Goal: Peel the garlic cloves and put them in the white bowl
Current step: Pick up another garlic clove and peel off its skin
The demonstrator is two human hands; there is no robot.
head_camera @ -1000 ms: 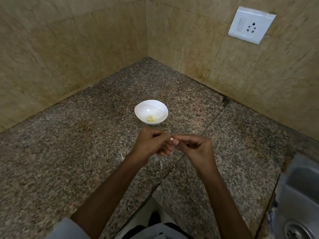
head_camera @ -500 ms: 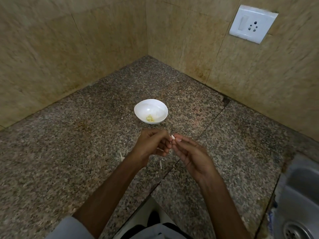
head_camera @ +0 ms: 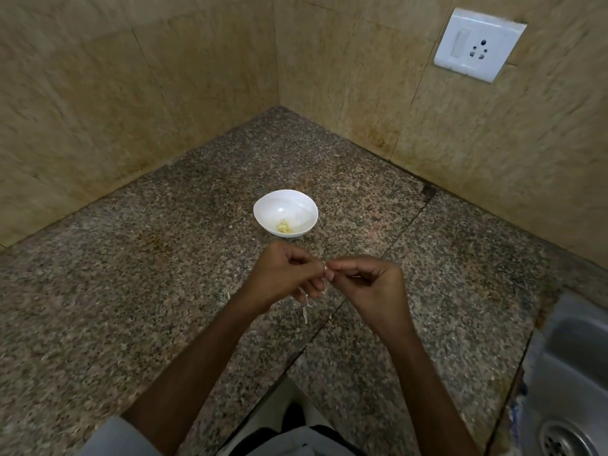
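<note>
A small white bowl [head_camera: 285,212] stands on the granite counter and holds a few peeled yellowish garlic pieces [head_camera: 284,227]. Just in front of it, above the counter, my left hand [head_camera: 285,274] and my right hand [head_camera: 368,284] meet fingertip to fingertip. Between them they pinch a small garlic clove [head_camera: 326,270], of which only a white sliver shows. The fingers of both hands are curled. Thin white strips of garlic skin [head_camera: 305,313] lie on the counter under my hands.
The granite counter [head_camera: 131,291] fills a corner between two beige tiled walls. A white switch and socket plate [head_camera: 478,44] is on the right wall. A steel sink [head_camera: 572,390] with a drain lies at the lower right. The counter's front edge runs below my forearms.
My right hand, which had loosened half a second ago, has curled back and pinches the clove against my left fingertips. The bowl has stayed in place.
</note>
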